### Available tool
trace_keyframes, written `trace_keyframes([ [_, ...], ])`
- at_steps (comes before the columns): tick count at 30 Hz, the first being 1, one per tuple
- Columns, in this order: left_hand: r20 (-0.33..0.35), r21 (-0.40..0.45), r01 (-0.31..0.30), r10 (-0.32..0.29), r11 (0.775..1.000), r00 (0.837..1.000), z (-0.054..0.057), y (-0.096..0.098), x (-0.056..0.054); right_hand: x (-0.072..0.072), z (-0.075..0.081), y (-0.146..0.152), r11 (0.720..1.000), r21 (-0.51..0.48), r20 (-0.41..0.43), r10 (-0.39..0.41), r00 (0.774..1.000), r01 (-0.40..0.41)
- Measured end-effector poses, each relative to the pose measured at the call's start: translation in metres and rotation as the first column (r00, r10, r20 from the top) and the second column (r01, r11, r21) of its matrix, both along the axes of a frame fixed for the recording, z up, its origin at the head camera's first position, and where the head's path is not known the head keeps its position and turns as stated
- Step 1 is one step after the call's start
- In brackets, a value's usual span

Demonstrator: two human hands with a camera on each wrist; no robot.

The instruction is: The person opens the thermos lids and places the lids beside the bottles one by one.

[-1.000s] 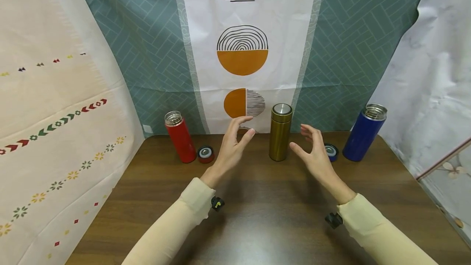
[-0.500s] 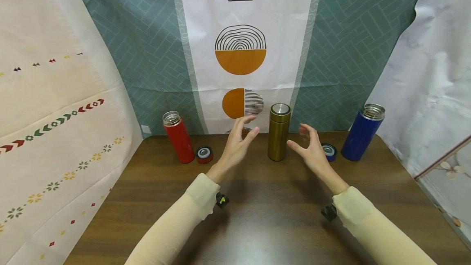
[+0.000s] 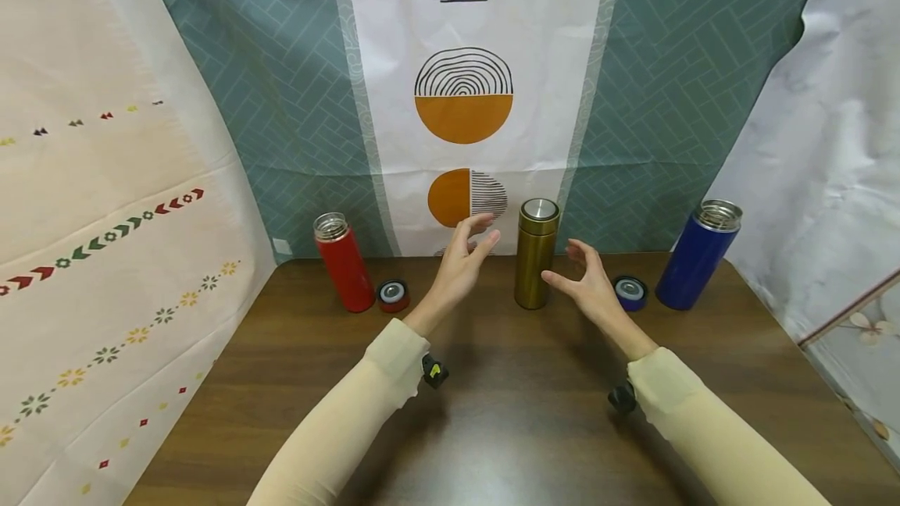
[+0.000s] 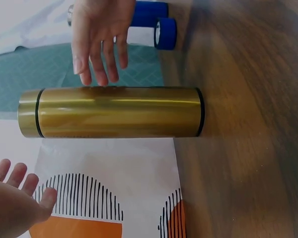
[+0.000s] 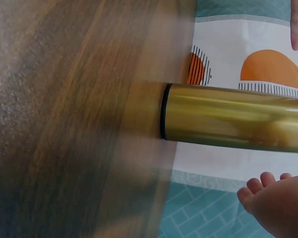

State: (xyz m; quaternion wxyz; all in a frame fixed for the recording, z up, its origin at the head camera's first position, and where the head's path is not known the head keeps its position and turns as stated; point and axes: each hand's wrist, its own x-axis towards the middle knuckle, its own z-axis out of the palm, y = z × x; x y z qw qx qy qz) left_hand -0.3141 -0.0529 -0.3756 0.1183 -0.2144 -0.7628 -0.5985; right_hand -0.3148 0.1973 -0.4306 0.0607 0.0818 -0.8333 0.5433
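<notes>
A gold vacuum flask [image 3: 536,264] with its lid on stands upright on the table, between my two hands. My left hand [image 3: 458,265] is in the air to its left, fingers spread and loosely bent, thumb apart. On the other side my right hand [image 3: 589,283] curves towards the flask, its thumb tip overlapping the flask's edge in the head view. Neither hand grips anything. In the left wrist view the right hand's fingertips [image 4: 99,79] are right by the flask's side. The right wrist view shows the flask's lower body and black base ring.
A red flask [image 3: 346,268] without a lid stands at the left, its red lid [image 3: 392,296] beside it. At the right stands an uncapped blue flask [image 3: 696,260] with its blue lid [image 3: 630,293]. Patterned cloths hang behind the brown wooden table [image 3: 506,412].
Both hands have moved inward towards the gold flask, the left to the right and the right to the left. The flasks and lids have stayed in place.
</notes>
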Motion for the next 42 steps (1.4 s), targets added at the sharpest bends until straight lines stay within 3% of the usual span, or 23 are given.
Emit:
trace_keyframes([
  [7,0.023,0.041,0.013,-0.014,0.999,1.000,-0.001,0.005,-0.010,-0.011,-0.007,-0.007,1.000,0.024,0.038,0.010,0.999,-0.011],
  [26,0.037,0.040,0.035,-0.036,0.999,0.999,-0.009,0.014,-0.028,-0.030,-0.020,-0.031,0.995,-0.103,0.069,0.022,0.997,-0.015],
  [30,0.029,0.050,0.053,-0.054,0.997,0.998,-0.010,0.015,-0.030,-0.031,-0.021,-0.034,0.995,-0.101,0.075,0.012,0.997,-0.004],
  [42,0.042,0.039,0.030,-0.031,0.999,0.999,-0.010,0.015,-0.031,-0.034,-0.022,-0.039,0.996,-0.091,0.052,0.001,0.999,0.004],
])
